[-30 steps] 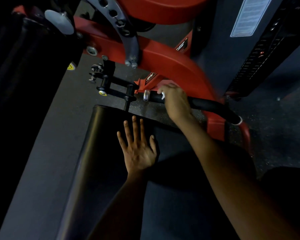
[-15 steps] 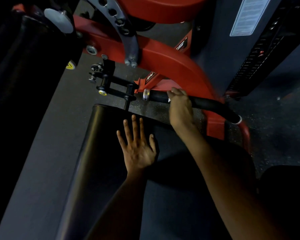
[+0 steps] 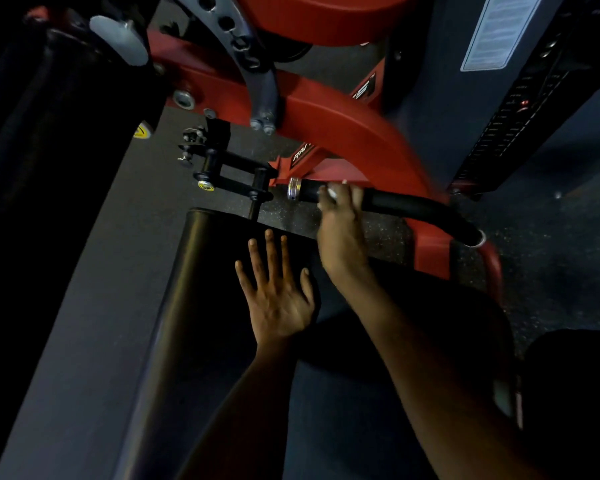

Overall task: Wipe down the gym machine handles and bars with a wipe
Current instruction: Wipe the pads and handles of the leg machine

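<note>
A black padded handle (image 3: 413, 204) with silver end caps juts from the red machine frame (image 3: 354, 133). My right hand (image 3: 340, 220) is curled over the handle near its left end cap, holding a white wipe (image 3: 332, 192) against it; only a small edge of the wipe shows between my fingers. My left hand (image 3: 276, 289) lies flat with fingers spread on the black seat pad (image 3: 201, 271), just below and left of the handle.
A black adjustment bracket (image 3: 229, 171) with a yellow-tipped pin sits left of the handle. A large dark roller pad (image 3: 59, 116) fills the left side. The weight stack tower (image 3: 520, 98) stands at the upper right. Dark rubber floor (image 3: 551, 237) surrounds the machine.
My right hand slid right along the handle, then back left toward the silver end cap, keeping the wipe on it. My left hand stayed flat on the seat pad.
</note>
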`<action>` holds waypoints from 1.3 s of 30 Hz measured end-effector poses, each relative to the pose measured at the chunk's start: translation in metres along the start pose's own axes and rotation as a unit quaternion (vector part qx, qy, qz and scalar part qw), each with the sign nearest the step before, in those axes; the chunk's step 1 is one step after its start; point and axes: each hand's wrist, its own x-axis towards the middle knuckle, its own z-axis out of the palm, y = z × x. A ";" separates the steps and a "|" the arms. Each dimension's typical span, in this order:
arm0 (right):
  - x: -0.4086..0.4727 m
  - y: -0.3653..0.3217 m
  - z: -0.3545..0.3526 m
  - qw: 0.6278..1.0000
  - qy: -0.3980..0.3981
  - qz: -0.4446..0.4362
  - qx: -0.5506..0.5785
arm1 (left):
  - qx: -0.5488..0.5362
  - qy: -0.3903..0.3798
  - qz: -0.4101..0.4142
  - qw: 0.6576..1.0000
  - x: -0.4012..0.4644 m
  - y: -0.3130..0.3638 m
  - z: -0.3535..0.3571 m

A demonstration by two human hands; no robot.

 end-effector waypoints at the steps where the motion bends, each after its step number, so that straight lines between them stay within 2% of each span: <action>1: -0.002 -0.001 -0.010 1.000 -0.021 -0.022 0.006 | -0.001 0.000 -0.001 1.000 0.000 0.000 0.000; 2: -0.002 0.010 -0.014 0.999 -0.022 -0.036 0.019 | -0.002 0.001 -0.004 1.000 0.001 0.001 0.000; 5: 0.000 0.037 -0.045 0.997 0.013 0.026 0.071 | 0.000 -0.003 -0.006 1.000 0.001 0.001 0.000; 9: -0.011 0.034 -0.077 0.957 0.099 0.121 0.244 | 0.000 -0.005 -0.006 1.000 0.000 0.001 -0.001; 10: -0.011 0.033 -0.075 0.958 0.122 0.129 0.223 | -0.001 -0.005 -0.006 1.000 0.000 0.001 -0.001; 12: -0.008 0.027 -0.061 0.967 0.118 0.130 0.186 | -0.003 -0.006 -0.006 1.000 0.000 0.001 -0.001; 13: -0.003 0.016 -0.052 0.972 0.093 0.125 0.173 | -0.003 -0.005 -0.006 1.000 0.001 0.002 -0.002; 14: 0.004 0.005 -0.037 0.977 0.034 0.107 0.183 | -0.003 -0.004 -0.006 1.000 0.001 0.001 -0.002; 16: 0.018 -0.018 -0.010 0.980 -0.080 0.021 0.182 | -0.005 -0.008 -0.002 1.000 0.000 0.001 -0.003; 19: 0.031 -0.030 -0.006 0.980 -0.120 -0.070 0.140 | -0.010 -0.010 -0.003 1.000 0.000 0.001 -0.004; 22: 0.024 0.026 -0.021 0.992 -0.099 -0.077 0.020 | -0.004 -0.009 -0.007 1.000 0.000 0.001 -0.002; 24: 0.014 0.070 -0.036 1.000 -0.018 -0.012 0.010 | -0.002 -0.011 -0.007 1.000 0.001 0.001 -0.001; 26: 0.011 0.077 -0.042 0.994 0.047 0.093 0.044 | -0.002 -0.014 -0.007 1.000 0.001 0.001 0.000; 28: 0.013 0.048 -0.033 0.997 0.055 0.060 -0.004 | -0.001 -0.012 -0.007 1.000 0.001 0.001 -0.001; 31: 0.016 -0.005 -0.018 0.999 0.003 -0.041 0.003 | -0.002 -0.013 -0.007 1.000 0.001 0.001 -0.002; 33: 0.018 -0.007 -0.008 0.996 -0.022 -0.090 -0.011 | 0.000 -0.012 -0.005 1.000 0.001 0.000 -0.002; 35: 0.016 0.016 -0.008 0.992 -0.010 -0.123 -0.025 | -0.003 -0.011 -0.008 1.000 0.001 0.001 -0.003; 37: 0.002 0.032 -0.032 0.997 0.006 -0.074 0.023 | -0.011 -0.013 -0.012 1.000 0.001 0.002 -0.003; 39: -0.010 0.049 -0.044 0.999 0.026 -0.009 0.026 | -0.014 -0.014 -0.011 1.000 0.001 0.002 -0.003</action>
